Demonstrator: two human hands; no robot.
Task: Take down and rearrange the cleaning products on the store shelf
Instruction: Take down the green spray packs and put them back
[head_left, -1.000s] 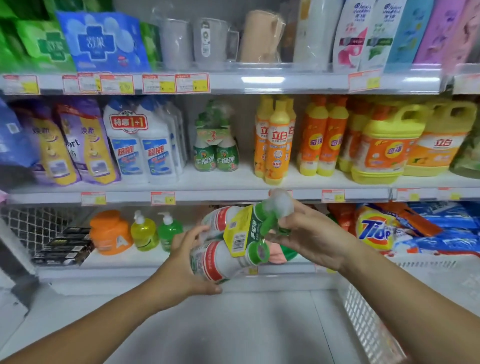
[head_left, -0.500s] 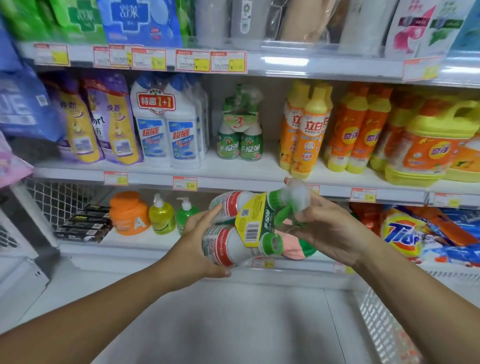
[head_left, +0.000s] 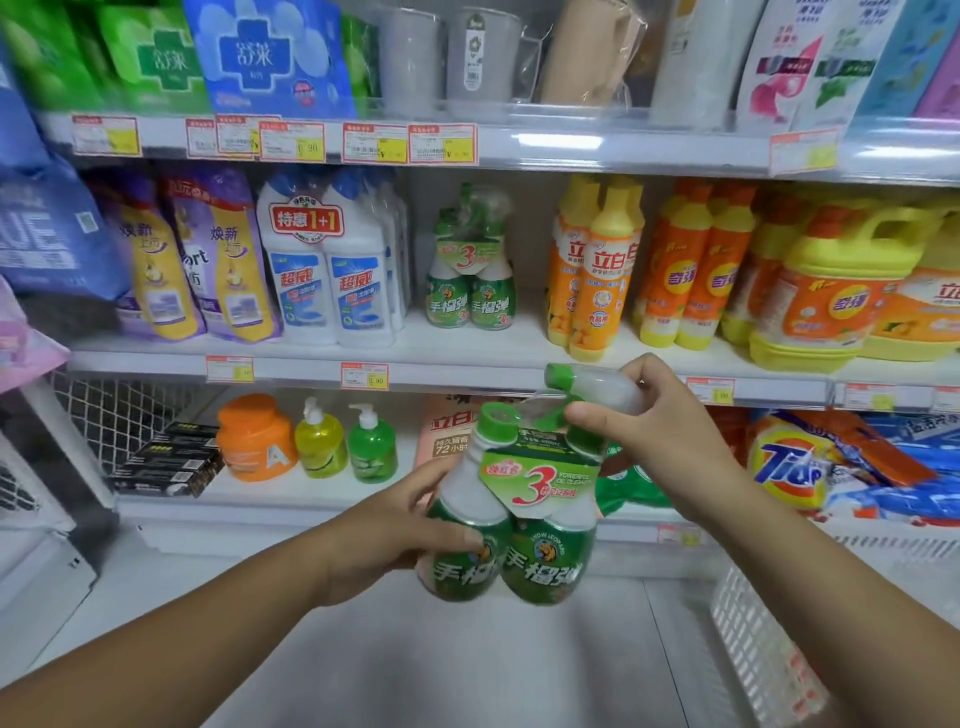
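The left hand wraps around the lower body of a green spray-cleaner pack, held upright between both hands, while the right hand pinches its trigger head. The pack appears to be off the shelf and ready for replacing. Beyond and above the hands, a matching pack stands on the middle shelf. The next move calls for lifting the held pack into the gap beside it, label forward.

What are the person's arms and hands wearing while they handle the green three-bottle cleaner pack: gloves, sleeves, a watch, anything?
Nothing is worn that the head view shows. The left hand and right hand are ungloved, with no rings on the fingers that show. Both wrists carry no watch or band. The left forearm and right forearm are bare to the frame edge, with no sleeve in view.
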